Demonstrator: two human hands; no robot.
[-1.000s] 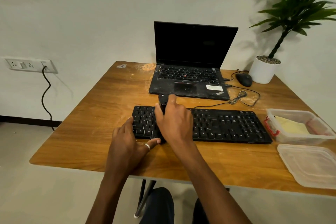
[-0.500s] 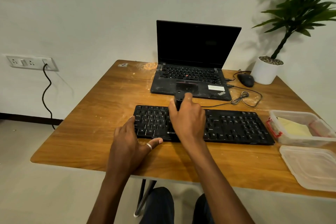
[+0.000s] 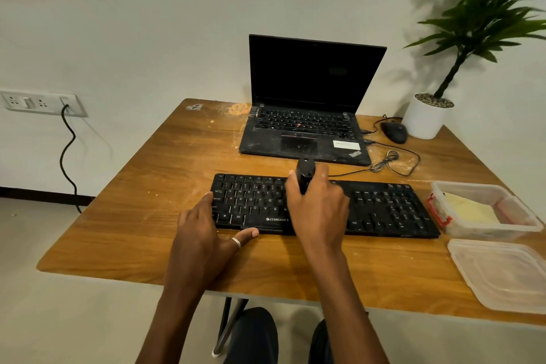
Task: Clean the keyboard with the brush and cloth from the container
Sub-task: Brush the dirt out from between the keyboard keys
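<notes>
Head-worn view, forward-down over table (image 3: 124, 216).

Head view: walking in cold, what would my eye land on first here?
Front and centre, the right hand grips a black brush over the black keyboard, while the left hand rests at its left end. Behind stands an open laptop, screen dark. At the right sits an open container with a yellow cloth inside, its lid nearer the person.

Wall (image 3: 147, 23): plain off-white, dark skirting at its foot.
Socket panel (image 3: 41, 102): white, on the left wall; black cable (image 3: 61, 161) hanging down.
Floor (image 3: 59, 319): pale, smooth.
Table (image 3: 147, 201): scuffed wooden top.
Potted plant (image 3: 425, 121): table's far right corner.
</notes>
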